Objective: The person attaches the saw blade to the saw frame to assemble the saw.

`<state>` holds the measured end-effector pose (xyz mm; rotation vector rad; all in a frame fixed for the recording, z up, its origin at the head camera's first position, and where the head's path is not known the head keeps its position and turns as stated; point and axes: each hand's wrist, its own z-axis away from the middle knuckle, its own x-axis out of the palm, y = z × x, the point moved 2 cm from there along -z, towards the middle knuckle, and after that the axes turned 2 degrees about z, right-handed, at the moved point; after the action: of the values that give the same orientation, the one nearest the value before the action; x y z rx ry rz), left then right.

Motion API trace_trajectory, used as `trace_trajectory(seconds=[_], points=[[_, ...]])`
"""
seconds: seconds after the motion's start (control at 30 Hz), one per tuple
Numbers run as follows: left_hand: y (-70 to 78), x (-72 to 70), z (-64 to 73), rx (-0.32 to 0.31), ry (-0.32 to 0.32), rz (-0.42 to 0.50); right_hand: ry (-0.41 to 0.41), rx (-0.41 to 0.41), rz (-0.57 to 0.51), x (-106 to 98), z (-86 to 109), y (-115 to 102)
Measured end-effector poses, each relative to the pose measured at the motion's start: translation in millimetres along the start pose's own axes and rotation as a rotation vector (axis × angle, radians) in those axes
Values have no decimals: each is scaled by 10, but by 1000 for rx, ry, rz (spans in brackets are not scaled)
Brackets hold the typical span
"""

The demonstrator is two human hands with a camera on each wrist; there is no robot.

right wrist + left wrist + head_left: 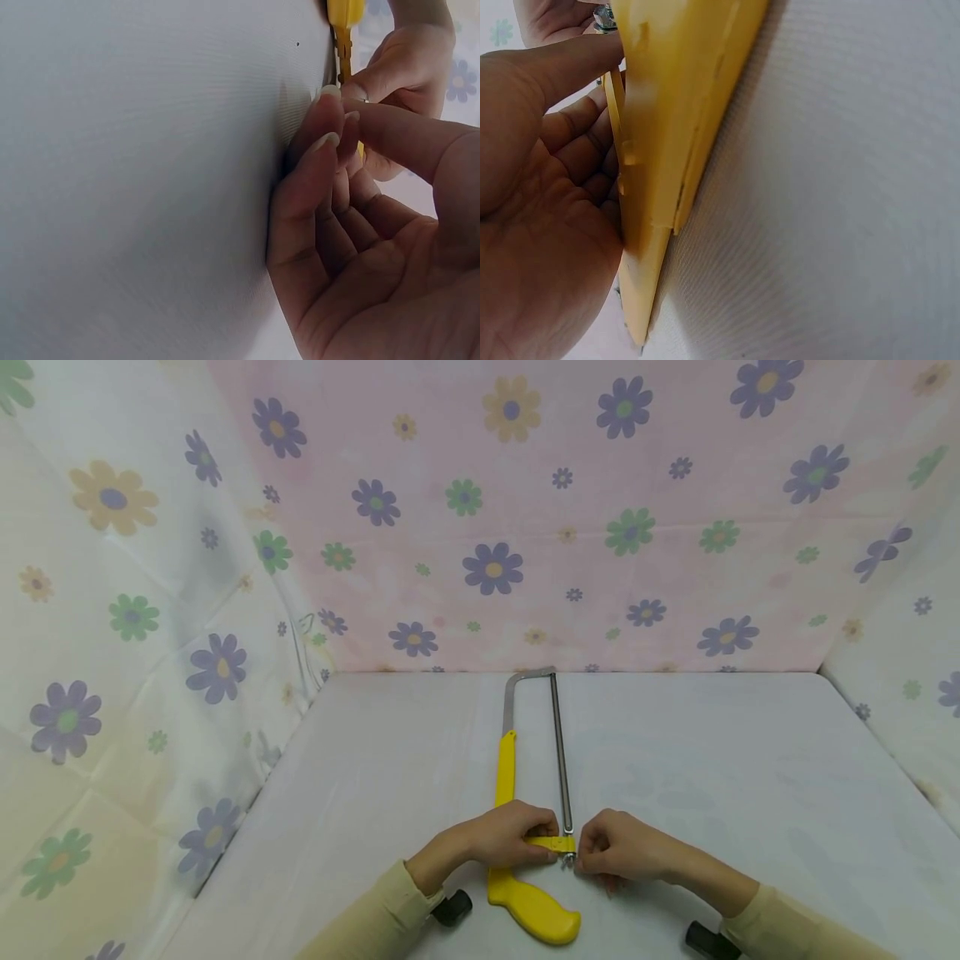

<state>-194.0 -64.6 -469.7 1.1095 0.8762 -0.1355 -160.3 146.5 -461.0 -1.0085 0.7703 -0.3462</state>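
A hacksaw (507,768) with a yellow frame and pistol-style handle (546,914) lies on the white table, its blade side (561,752) to the right. My left hand (510,832) reaches over the frame and grips the short yellow arm (551,843) at the blade's near end. A small metal wing nut (567,861) sticks out below that arm; it also shows in the left wrist view as shiny metal (605,16). Just right of the nut is my right hand (626,846), fingers curled and fingertips close together. Whether those fingertips (328,91) pinch the nut is hidden.
White cloth covers the table (360,760). A flowered pink cloth wall (435,527) rises at the back, with flowered white cloth (150,652) along the sides. Black wrist devices sit under the left sleeve (375,910) and right sleeve (795,927).
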Motion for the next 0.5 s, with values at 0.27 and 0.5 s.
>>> trace_trajectory(seconds=[0.27, 0.5], points=[[-32, 15, -11, -2, -5, 7, -14, -11, -20, 38, -33, -15], [-37, 6, -9, 9, -5, 1, -12, 10, -2, 40, -59, -23]])
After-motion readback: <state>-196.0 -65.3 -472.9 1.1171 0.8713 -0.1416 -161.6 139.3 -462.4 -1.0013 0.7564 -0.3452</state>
